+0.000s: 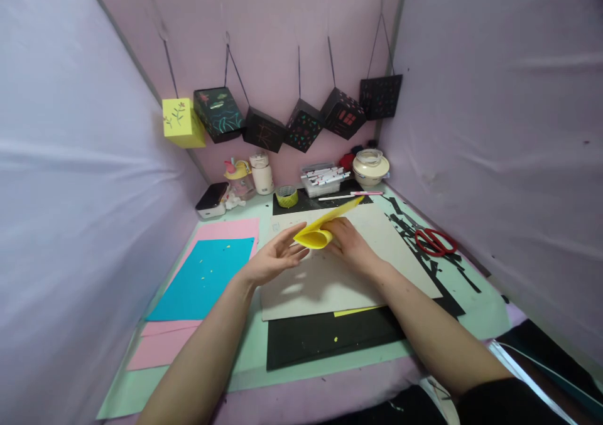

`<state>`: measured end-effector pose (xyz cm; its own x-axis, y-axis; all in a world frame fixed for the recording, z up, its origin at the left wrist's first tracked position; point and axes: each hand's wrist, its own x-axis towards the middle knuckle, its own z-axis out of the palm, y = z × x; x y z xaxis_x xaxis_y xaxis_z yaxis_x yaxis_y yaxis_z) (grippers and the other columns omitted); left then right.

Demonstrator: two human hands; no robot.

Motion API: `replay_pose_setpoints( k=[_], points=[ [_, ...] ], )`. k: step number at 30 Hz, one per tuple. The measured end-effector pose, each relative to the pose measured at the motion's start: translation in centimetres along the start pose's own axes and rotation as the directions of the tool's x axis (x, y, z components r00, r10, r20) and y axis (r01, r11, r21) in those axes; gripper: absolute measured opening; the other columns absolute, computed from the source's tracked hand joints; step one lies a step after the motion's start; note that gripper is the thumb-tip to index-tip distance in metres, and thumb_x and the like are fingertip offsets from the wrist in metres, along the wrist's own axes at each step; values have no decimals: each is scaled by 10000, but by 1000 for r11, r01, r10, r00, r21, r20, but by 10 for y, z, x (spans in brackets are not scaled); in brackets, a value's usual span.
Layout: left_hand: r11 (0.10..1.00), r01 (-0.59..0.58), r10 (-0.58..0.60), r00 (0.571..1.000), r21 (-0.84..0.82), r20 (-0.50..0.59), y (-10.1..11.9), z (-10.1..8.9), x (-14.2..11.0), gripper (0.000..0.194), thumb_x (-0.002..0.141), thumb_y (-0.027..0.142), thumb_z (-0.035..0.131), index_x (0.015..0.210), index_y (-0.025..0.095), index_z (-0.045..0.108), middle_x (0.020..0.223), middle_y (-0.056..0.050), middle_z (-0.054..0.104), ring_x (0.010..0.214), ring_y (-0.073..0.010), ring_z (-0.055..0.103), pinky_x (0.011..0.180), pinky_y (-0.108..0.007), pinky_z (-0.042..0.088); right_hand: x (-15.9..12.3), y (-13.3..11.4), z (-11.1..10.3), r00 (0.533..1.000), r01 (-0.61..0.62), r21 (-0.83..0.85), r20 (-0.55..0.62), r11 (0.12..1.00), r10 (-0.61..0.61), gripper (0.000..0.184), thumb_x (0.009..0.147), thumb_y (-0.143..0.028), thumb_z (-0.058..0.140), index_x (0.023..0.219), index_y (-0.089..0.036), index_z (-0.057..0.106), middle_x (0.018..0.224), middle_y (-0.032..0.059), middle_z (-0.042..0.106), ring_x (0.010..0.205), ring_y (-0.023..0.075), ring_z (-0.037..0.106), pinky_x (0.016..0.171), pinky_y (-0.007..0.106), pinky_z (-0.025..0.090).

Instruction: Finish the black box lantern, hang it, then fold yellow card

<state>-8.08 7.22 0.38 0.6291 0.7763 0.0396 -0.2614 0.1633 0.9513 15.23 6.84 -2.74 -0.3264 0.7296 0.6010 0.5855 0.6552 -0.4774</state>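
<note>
A sheet of yellow paper, curled over into a loop, is held above the grey-white board. My right hand is closed on the paper from the right, its fingers partly hidden behind it. At the paper's left end is my left hand, open with fingers stretched out and apart. Its fingertips come close to the folded edge; whether they touch it I cannot tell. Under the board lie black sheets, with a strip of yellow peeking out.
Blue paper over pink sheets lies left. Red-handled scissors and black paper scraps lie right. Along the back stand a tape roll, a white bottle, a marker box and a cream pot. Decorated boxes hang above.
</note>
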Motion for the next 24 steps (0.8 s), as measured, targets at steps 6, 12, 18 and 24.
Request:
replay_pose_setpoints(
  k=[6, 12, 18, 24],
  points=[
    [835, -167, 297, 939, 524, -173, -20, 5, 11, 318, 781, 294, 719, 1091, 224, 711, 1139, -71, 681, 1043, -262, 599, 926, -379, 468, 2, -10, 1, 999, -41, 24, 25, 999, 40, 307, 909, -322, 548, 1188, -195, 545, 1121, 114, 627, 1066, 279, 557, 897, 429, 463],
    [702, -327, 472, 879, 632, -69, -27, 15, 7, 439, 913, 468, 528, 1238, 180, 595, 1285, -108, 599, 1169, -258, 540, 1008, -380, 406, 3, -32, 12, 993, -109, 198, -28, 974, 116, 257, 924, -310, 510, 1143, -177, 482, 1022, 107, 624, 928, 245, 603, 784, 382, 504],
    [778, -272, 434, 884, 567, -172, -31, 20, 4, 540, 907, 570, 474, 1231, 148, 569, 1241, -120, 624, 1105, -254, 588, 942, -345, 458, 8, -51, 14, 997, -72, 146, -21, 987, 76, 269, 946, -282, 473, 1201, -197, 487, 1155, 129, 556, 1102, 258, 529, 924, 440, 468],
    [833, -225, 388, 889, 505, -243, -30, 19, 6, 634, 850, 624, 523, 1246, 130, 550, 1211, -134, 643, 1093, -268, 601, 916, -349, 478, 6, -44, 21, 987, -162, 131, 6, 978, 163, 409, 918, -288, 531, 1295, -214, 392, 1028, 93, 653, 918, 248, 649, 777, 398, 538]
  ],
)
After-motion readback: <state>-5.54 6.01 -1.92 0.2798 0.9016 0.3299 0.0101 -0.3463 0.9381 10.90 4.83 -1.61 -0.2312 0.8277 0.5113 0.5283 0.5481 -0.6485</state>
